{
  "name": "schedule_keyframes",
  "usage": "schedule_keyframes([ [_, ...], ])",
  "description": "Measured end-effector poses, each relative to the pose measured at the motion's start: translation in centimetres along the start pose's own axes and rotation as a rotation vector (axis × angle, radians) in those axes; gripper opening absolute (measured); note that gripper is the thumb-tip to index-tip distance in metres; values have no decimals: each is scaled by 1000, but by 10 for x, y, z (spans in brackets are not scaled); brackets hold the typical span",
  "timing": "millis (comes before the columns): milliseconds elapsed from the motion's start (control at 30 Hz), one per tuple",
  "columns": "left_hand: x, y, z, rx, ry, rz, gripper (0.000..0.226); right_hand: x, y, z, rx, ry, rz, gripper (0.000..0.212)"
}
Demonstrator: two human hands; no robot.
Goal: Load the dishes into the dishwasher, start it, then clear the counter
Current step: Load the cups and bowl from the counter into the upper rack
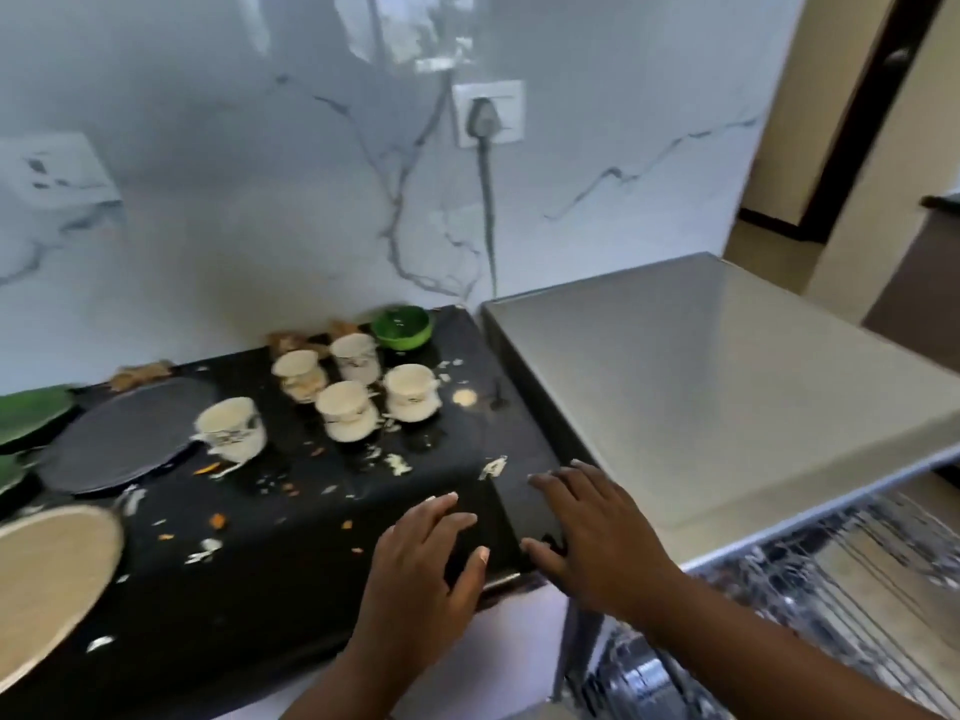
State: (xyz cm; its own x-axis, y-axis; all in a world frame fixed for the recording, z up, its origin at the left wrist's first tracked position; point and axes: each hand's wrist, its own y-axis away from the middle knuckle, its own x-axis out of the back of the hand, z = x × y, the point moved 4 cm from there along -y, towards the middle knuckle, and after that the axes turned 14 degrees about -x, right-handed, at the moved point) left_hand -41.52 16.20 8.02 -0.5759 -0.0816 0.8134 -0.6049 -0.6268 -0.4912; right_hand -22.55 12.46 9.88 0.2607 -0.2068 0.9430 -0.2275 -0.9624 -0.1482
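Both hands hover low over the near right corner of the black desk (249, 574), neither holding anything: the left hand (421, 558) has its fingers spread and relaxed, and the right hand (597, 532) lies flat and released just beside the steel edge of the dishwasher (701, 387).

The dishes are all on the desk, none loaded yet. Five cream cups (347, 417) stand clustered near the back, each apparently on another cup or a saucer; blur hides which. A green bowl (402, 328) sits behind them by the wall. To the left lie a dark plate (124, 433), green plates (31, 415) and a cream plate (49, 569) at the near edge. The rack (831, 574) shows below the steel top, wire and shiny.

Judging from this, the next job is to reach for the cups. Take each one by its body rather than its rim, lift straight up so the piece beneath does not tip, and carry one per hand to the rack.

The cups look glazed and smooth, round with small handles and dark markings. The desk is glossy and scattered with pale and orange crumbs (397, 464), so it may be slippery. The marble wall (260, 226) is veined grey.
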Motion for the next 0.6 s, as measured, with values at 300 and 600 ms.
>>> schedule_keyframes([
  [300, 107, 53, -151, 392, -82, 43, 70, -39, -51, -169, 122, 71, -147, 70],
  [600, 124, 36, -242, 665, 107, 164, 91, -56, -99, -207, 55, 112, -202, 70],
])
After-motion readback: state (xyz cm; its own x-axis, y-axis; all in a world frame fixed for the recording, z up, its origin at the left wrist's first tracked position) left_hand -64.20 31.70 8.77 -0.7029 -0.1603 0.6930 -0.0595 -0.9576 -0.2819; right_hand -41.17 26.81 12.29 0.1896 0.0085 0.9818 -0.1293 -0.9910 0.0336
